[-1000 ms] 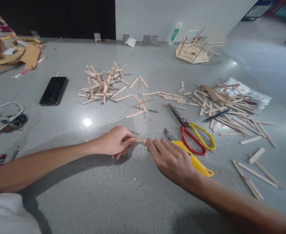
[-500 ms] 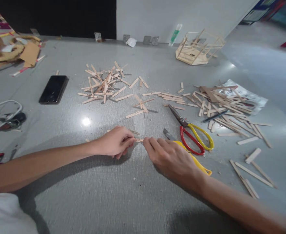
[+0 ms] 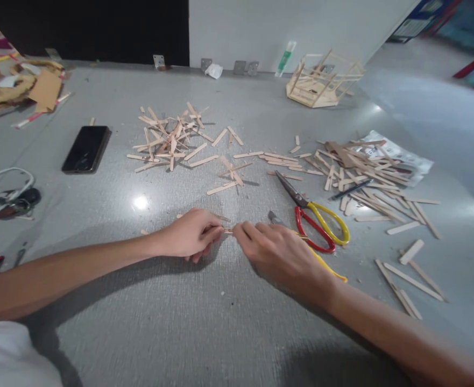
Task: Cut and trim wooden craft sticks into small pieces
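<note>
Between my two hands runs a short stretch of popsicle stick, most of it hidden by my fingers. My left hand pinches its left end between thumb and fingers. Curled over the right end is my right hand, knuckles up. Beside and partly under that hand lies a yellow-handled tool with a grey blade tip. Just beyond it rest scissors with one red and one yellow handle. A few more sticks lie behind my left hand, partly covered.
Loose popsicle sticks are heaped at centre-left, and another pile lies at right with a pencil. A stick-built frame stands at the back near a glue tube. A phone and a white cable lie left.
My hands keep the same grip on the stick, the right hand shifting very slightly left. The whole view has moved a little, with the things on the right now further left.
</note>
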{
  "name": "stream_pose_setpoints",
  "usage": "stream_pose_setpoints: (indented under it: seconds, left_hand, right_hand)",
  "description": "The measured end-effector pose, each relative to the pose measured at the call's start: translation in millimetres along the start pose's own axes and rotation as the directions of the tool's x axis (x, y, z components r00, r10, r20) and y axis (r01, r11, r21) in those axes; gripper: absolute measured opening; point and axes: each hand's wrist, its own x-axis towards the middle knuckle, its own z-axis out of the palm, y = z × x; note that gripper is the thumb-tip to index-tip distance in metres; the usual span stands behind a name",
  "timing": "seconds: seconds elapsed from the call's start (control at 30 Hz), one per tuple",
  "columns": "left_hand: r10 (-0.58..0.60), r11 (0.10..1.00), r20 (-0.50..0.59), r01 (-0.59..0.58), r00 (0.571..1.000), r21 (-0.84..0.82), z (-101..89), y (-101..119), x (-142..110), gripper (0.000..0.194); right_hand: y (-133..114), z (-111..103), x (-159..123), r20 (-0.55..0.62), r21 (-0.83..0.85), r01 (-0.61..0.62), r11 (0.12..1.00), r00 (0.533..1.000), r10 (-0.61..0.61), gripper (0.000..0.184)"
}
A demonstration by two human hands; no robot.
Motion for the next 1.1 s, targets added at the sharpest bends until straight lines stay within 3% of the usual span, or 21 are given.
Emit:
stream_pose_setpoints:
  seconds: [0.3, 0.4, 0.5, 0.57, 0.67, 0.8, 0.87, 0.97, 1.0, 1.1]
  left_hand:
    - [-0.054, 0.998, 0.033, 0.054, 0.998, 0.012, -2.8, 2, 0, 0.037]
    - [-0.069, 0.998, 0.047, 0.068, 0.997, 0.016, -3.7, 4, 0, 0.037]
    - [-0.121, 0.993, 0.044, 0.121, 0.992, 0.007, -4.4, 7, 1, 0.033]
    - [-0.164, 0.986, 0.047, 0.165, 0.985, -0.016, -4.5, 7, 1, 0.03]
    - [-0.177, 0.982, 0.015, 0.178, 0.984, -0.062, -4.0, 8, 2, 0.029]
    - [-0.161, 0.978, -0.132, 0.14, 0.978, -0.155, -4.0, 19, -4, 0.027]
    - [-0.121, 0.979, -0.19, 0.085, 0.974, -0.187, -4.3, 29, -10, 0.029]
    - [-0.014, 0.979, -0.231, -0.033, 0.973, -0.199, -4.1, 45, -22, 0.035]
    - [0.022, 0.978, -0.248, -0.073, 0.969, -0.197, -3.6, 49, -26, 0.036]
    - [0.095, 0.968, -0.304, -0.159, 0.948, -0.193, -1.2, 60, -37, 0.038]
  right_hand:
    - [8, 11, -1, 0.052, 0.209, -0.042, 0.977, 0.998, 0.032, 0.019]
    - [9, 13, -7, -0.026, 0.227, -0.074, 0.971, 0.996, 0.082, 0.021]
    - [13, 6, -17, -0.137, 0.208, -0.186, 0.96, 0.967, 0.216, 0.021]
    - [15, 0, -23, -0.082, 0.239, -0.292, 0.926, 0.944, 0.319, 0.022]
    - [15, -5, -28, 0.09, 0.366, -0.32, 0.874, 0.947, 0.309, 0.025]
    - [22, -7, -34, 0.035, 0.472, -0.332, 0.817, 0.933, 0.359, 0.026]
    - [34, -9, -39, 0.043, 0.374, -0.424, 0.825, 0.897, 0.441, 0.028]
    - [57, -9, -46, 0.283, 0.07, -0.676, 0.734, 0.719, 0.635, 0.024]
    - [63, -7, -47, 0.419, 0.059, -0.697, 0.715, 0.667, 0.616, 0.023]
    - [76, 5, -47, 0.491, 0.062, -0.747, 0.662, 0.601, 0.632, 0.021]
